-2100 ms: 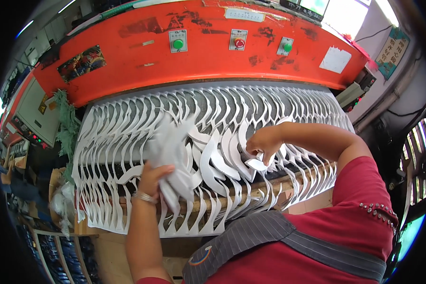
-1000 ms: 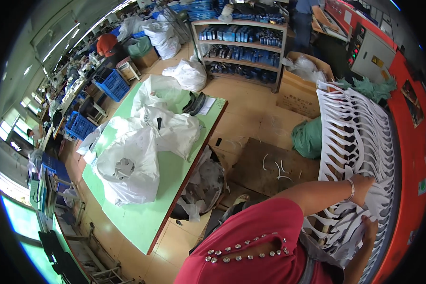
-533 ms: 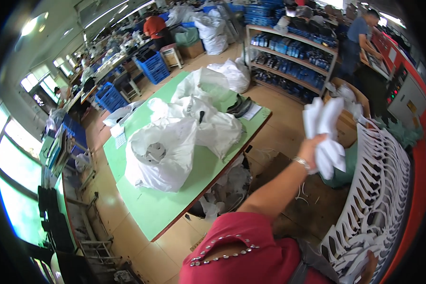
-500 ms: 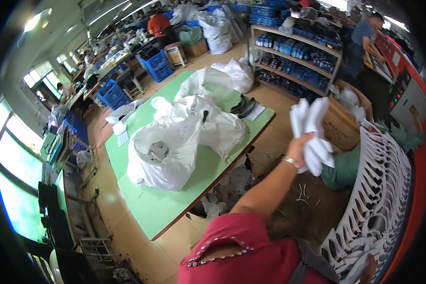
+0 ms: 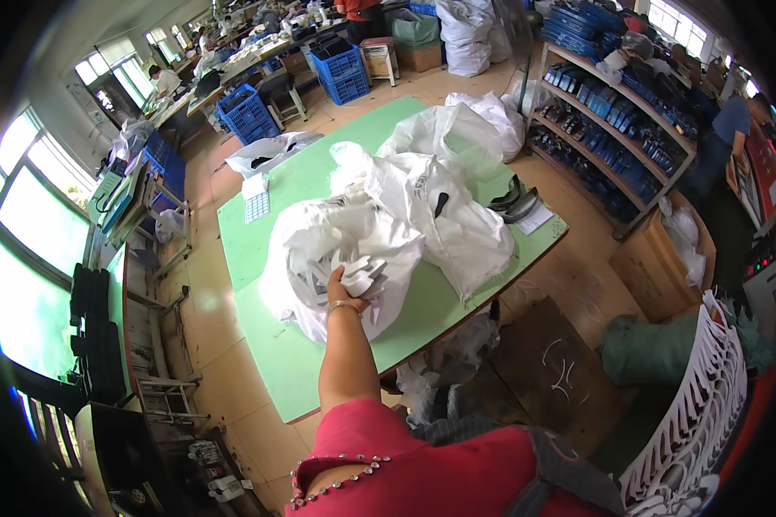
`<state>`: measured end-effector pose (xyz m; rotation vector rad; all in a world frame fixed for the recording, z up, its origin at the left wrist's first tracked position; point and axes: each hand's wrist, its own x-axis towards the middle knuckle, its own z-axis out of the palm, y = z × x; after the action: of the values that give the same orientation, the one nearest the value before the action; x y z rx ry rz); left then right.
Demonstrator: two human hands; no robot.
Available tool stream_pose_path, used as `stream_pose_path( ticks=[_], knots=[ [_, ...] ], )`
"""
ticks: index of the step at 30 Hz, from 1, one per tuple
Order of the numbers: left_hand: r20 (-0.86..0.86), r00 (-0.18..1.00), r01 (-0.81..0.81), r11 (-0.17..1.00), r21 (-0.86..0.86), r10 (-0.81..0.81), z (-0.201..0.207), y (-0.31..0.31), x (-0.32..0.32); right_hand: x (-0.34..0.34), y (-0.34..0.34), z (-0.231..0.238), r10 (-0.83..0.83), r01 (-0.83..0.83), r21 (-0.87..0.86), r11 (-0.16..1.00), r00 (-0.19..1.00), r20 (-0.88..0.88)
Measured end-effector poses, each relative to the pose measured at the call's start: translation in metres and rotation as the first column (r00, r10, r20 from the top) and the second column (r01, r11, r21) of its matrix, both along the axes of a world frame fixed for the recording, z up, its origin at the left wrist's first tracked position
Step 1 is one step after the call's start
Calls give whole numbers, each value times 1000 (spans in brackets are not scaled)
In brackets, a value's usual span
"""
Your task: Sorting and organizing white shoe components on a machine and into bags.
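My left hand reaches out over the green-topped table, its fingers closed round a bundle of white flat cut pieces. The bundle is at the open mouth of a white woven sack. More white pieces lie inside the sack near my fingers. A second white sack slumps against it on the right. At the lower right, a long row of white curved strips hangs beside a red machine. My right hand is not in view.
Dark curved pieces and a paper sheet lie on the table's right corner. A shelf rack stands beyond it. A cardboard box and green sack sit on the floor at right. Other people work farther off.
My left hand has swung from the right side over to the sack on the table, carrying the white pieces. The view has turned rightward and down.
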<state>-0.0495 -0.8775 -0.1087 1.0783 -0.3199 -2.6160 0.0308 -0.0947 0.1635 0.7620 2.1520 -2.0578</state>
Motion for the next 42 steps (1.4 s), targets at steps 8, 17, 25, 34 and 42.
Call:
stream_pose_path(
  ticks=[8, 17, 25, 34, 42],
  knots=[
    [206, 978, -5, 987, -161, 39, -3, -70, 34, -79, -121, -23, 51, -79, -232, 970, 991, -126],
    [157, 958, -120, 831, -543, 241, -37, -121, 26, -219, -425, -142, 742, -557, -604, 571, 665, 88],
    [302, 952, 238, 738, -631, -48, -71, -146, 28, -166, -710, -213, 938, -569, -765, 302, 319, 133],
    [521, 853, 500, 267, -824, 11, 18, -189, 73, -148, -738, -265, 888, -758, -461, 461, 395, 237],
    [462, 847, 497, -696, -518, 262, 162, -51, 19, -160, -767, -269, 945, -820, -475, 318, 234, 227]
  ],
)
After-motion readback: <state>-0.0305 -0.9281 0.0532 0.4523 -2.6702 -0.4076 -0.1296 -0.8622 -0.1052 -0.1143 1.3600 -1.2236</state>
